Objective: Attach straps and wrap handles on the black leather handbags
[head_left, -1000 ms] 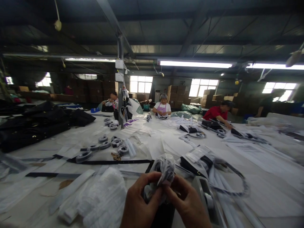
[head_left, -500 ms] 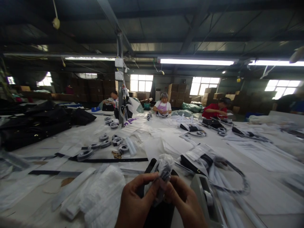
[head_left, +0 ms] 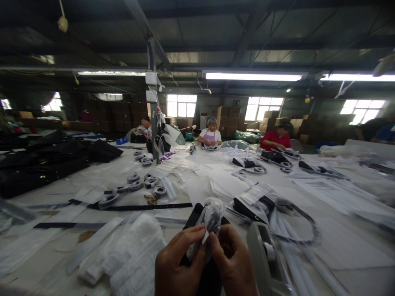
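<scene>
At the near edge of the table, my left hand (head_left: 182, 257) and my right hand (head_left: 231, 257) are closed together around a bunched clear plastic wrapper (head_left: 212, 216). Something dark shows through the wrapper, but I cannot make out what it is. A small white piece (head_left: 205, 236) sticks up between my fingertips. Beneath both hands lies a black bag (head_left: 194, 216), partly hidden by them. Just right of my right hand stands a grey tape dispenser (head_left: 262, 255) with a roll in it.
Left of my hands lies a stack of clear plastic sleeves (head_left: 132, 250). Beyond are black straps (head_left: 138, 206) and several wrapped coils (head_left: 109, 200). A wrapped black bag (head_left: 253, 205) with a looped handle lies to the right. A metal post (head_left: 152, 123) rises from the table. Co-workers sit across it.
My fingers have shifted on the wrapper, and the small white piece now shows between them. My right hand has turned slightly inward. The whole view has moved a little.
</scene>
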Demonstrator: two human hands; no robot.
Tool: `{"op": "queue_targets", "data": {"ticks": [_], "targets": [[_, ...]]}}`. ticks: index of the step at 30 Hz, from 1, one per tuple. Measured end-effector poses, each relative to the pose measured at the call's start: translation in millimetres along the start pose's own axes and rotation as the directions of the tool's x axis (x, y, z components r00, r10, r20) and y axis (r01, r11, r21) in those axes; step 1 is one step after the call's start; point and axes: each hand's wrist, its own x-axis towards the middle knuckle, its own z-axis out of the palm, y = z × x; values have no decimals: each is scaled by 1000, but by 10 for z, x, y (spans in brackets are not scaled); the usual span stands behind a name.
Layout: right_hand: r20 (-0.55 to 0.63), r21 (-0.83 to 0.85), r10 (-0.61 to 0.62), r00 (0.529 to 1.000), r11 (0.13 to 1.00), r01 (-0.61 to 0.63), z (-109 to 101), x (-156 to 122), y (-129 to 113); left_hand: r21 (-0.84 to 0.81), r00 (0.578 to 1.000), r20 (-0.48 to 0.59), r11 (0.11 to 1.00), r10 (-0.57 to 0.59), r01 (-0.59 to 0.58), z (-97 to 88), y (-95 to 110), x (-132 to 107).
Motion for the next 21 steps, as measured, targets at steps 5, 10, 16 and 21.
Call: {"op": "queue_targets", "data": {"ticks": [5, 10, 16, 21], "targets": [[22, 43, 9, 1000, 999, -10, -11, 5, 10, 174, 964, 57, 948, 260, -266, -32, -68, -41], [83, 59, 17, 996, 998, -22, -47, 21, -19, 282, 922, 125, 878, 365, -386, -21, -74, -90], [100, 51, -22, 995, 999, 17, -97, -4, -110, 311, 925, 199, 874, 325, -374, -19, -77, -128], [153, 101, 6, 988, 995, -22, -168, 5, -142, 206, 953, 171, 937, 249, -282, -23, -74, -84]]}}
